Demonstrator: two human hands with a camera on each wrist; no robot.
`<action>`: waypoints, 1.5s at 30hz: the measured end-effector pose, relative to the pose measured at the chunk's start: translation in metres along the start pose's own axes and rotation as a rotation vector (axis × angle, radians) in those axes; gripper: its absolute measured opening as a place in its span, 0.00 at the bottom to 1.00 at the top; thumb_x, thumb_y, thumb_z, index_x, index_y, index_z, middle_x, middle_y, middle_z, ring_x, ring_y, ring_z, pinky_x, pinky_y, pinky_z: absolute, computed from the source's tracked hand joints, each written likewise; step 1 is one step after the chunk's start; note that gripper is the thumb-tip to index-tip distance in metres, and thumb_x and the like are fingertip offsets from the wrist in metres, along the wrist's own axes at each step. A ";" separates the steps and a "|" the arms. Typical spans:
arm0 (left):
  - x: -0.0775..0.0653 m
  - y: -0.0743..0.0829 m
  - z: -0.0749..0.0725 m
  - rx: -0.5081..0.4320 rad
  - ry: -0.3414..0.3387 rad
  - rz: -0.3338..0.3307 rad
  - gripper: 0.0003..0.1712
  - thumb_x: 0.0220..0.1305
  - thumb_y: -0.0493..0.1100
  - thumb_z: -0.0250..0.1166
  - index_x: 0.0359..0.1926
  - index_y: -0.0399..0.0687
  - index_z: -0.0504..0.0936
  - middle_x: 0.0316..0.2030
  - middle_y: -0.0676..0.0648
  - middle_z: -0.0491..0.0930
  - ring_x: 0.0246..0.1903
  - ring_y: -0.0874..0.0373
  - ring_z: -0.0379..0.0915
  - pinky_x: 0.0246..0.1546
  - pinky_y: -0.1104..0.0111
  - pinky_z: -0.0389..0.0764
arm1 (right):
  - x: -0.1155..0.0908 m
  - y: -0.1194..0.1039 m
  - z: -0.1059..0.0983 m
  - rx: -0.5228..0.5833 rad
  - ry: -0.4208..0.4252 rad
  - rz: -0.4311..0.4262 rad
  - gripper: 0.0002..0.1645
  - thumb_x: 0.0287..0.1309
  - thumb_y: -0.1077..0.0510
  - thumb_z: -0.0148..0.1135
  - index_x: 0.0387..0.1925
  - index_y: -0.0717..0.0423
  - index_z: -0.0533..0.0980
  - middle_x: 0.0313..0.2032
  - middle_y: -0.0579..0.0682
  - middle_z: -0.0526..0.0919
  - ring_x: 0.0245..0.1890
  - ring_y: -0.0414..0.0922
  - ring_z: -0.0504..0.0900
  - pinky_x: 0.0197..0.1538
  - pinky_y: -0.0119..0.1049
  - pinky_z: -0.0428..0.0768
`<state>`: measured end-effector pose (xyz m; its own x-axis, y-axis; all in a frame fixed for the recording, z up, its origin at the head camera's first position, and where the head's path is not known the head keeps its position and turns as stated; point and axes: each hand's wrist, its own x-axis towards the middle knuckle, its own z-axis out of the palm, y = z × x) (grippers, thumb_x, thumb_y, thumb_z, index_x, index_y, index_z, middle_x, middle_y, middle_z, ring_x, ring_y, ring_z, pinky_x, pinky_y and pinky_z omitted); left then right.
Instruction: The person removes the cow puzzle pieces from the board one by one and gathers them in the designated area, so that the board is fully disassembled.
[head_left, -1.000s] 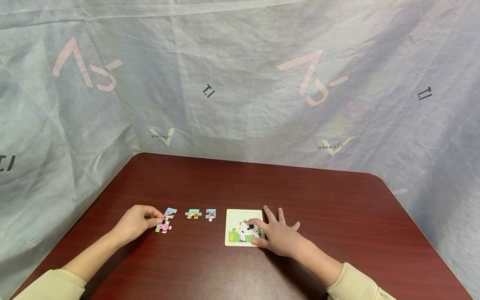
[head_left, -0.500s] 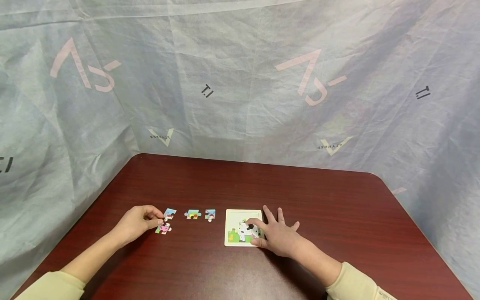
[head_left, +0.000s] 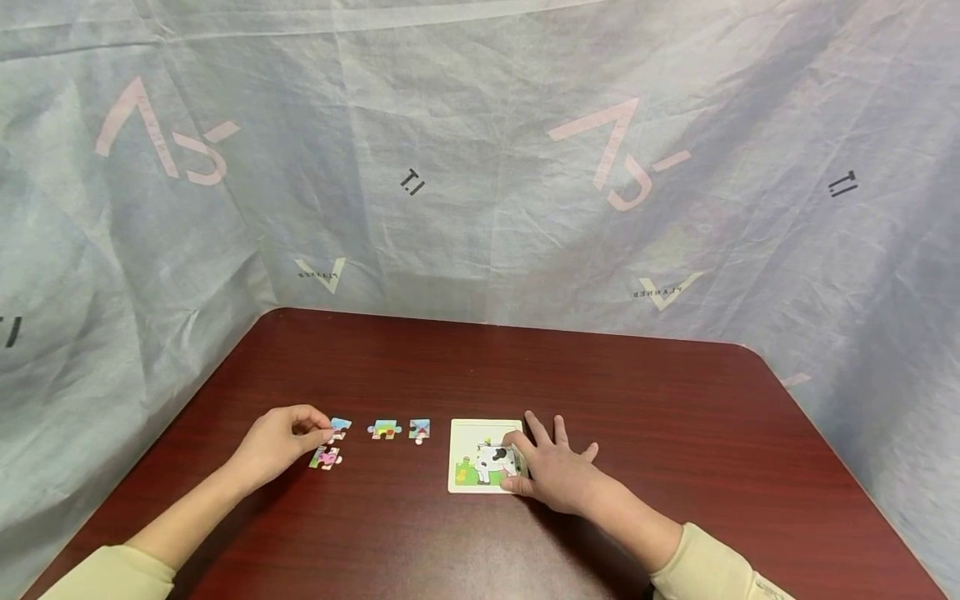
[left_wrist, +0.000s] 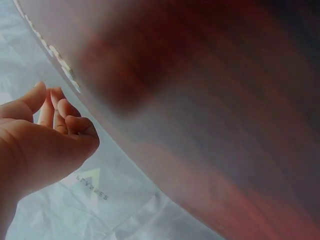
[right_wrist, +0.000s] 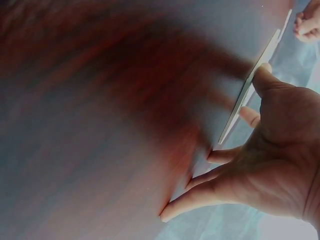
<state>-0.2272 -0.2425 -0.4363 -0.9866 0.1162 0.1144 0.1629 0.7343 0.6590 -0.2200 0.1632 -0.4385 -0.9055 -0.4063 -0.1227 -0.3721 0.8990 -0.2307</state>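
Note:
In the head view my left hand (head_left: 281, 437) pinches the left side of a blue jigsaw piece (head_left: 341, 427), its fingertips covering part of it. Just below lies a pink and green jigsaw piece (head_left: 326, 457). The left wrist view shows the thumb and fingertips close together; no piece is visible between them. My right hand (head_left: 557, 473) rests over the right edge of a cream puzzle board (head_left: 461, 492) with a cow picture (head_left: 487, 463). Its thumb and index finger touch the board, while the other fingers spread onto the table. The hand hides the board's right part.
Between the left hand and the board lie a green and yellow jigsaw piece (head_left: 386, 429) and a jigsaw piece with a red shape (head_left: 419, 430). The dark red table (head_left: 480, 367) ends at a grey cloth backdrop (head_left: 480, 167).
My left fingertips have shifted slightly right, covering more of the blue piece. The right index finger has drawn back from the cow's middle toward the board's right edge.

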 end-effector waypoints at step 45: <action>0.043 0.096 0.087 -0.280 -0.247 0.129 0.03 0.62 0.40 0.73 0.36 0.48 0.85 0.30 0.52 0.78 0.29 0.56 0.71 0.27 0.66 0.72 | 0.002 0.000 0.000 0.002 -0.012 0.030 0.31 0.60 0.30 0.61 0.58 0.35 0.67 0.76 0.59 0.53 0.72 0.74 0.52 0.46 0.87 0.58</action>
<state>-0.2547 -0.1091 -0.4330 -0.9245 0.3781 0.0492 0.2472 0.4961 0.8323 -0.2222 0.1623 -0.4390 -0.9136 -0.3813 -0.1415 -0.3446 0.9105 -0.2287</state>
